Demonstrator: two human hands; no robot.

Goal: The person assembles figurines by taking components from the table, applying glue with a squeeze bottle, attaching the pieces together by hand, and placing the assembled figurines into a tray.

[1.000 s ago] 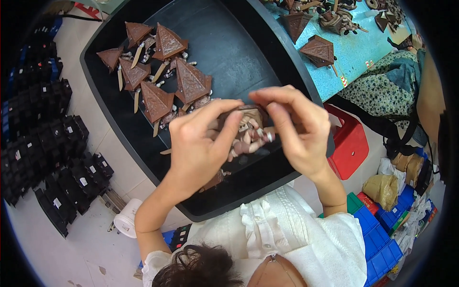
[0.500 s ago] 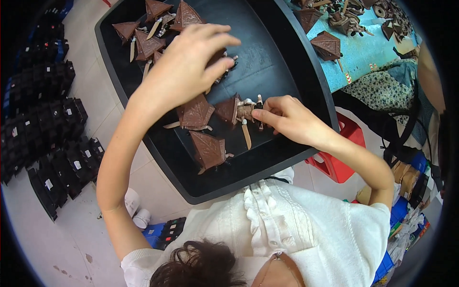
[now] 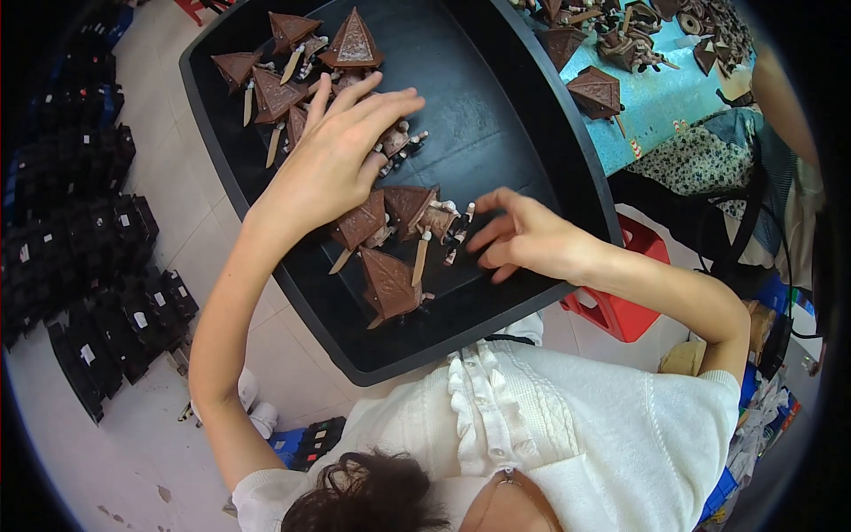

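Several small figurines with ridged brown pointed pieces like roofs or hats, and tan blade shapes, lie in a black tray (image 3: pixel 483 89). My right hand (image 3: pixel 536 238) is open at the tray's near right, its fingers curved and apart, just beside the legs of one figurine (image 3: pixel 434 220) lying on its side. Over the left part of the tray, my left hand (image 3: pixel 332 160) is open with fingers spread, palm down. It partly covers another figurine (image 3: pixel 396 140). Below it lie a brown figurine (image 3: pixel 362 222) and, nearest me, one more figurine (image 3: pixel 390 284).
More figurines (image 3: pixel 596 91) lie on a turquoise table (image 3: pixel 656 115) at the far right, where another person's arm (image 3: pixel 784 102) shows. A red stool (image 3: pixel 634 301) stands under the tray's right side. Stacked black bins (image 3: pixel 89 239) line the floor at left.
My right hand has let go of the figurine, which now lies further left, against its neighbours. My left hand has drawn slightly left and nearer, its fingers spreading.
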